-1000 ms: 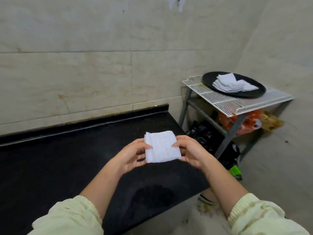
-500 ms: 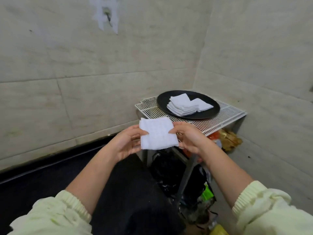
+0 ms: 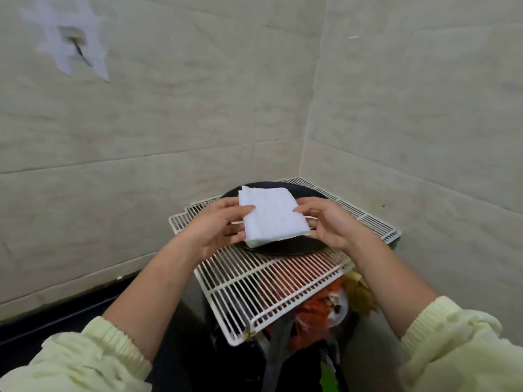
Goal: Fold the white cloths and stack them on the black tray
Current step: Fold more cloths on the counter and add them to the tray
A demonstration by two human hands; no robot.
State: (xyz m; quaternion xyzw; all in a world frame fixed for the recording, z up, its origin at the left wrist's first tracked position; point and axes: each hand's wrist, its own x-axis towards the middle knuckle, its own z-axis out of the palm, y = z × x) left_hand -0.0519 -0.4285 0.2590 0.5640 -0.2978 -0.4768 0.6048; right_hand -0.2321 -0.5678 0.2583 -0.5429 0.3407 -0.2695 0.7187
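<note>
Cloth: folded white cloth [image 3: 273, 216], held just over the black tray [image 3: 285, 248].
Left hand: left hand [image 3: 215, 230] pinches the cloth's left edge, fingers curled.
Right hand: right hand [image 3: 331, 224] pinches its right edge.
Rack: wire rack [image 3: 268, 290], under the tray.

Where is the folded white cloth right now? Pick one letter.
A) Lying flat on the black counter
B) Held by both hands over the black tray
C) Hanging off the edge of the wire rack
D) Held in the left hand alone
B: the left hand and the right hand each pinch one side of the folded white cloth, which is over the black tray on the wire rack.
</note>
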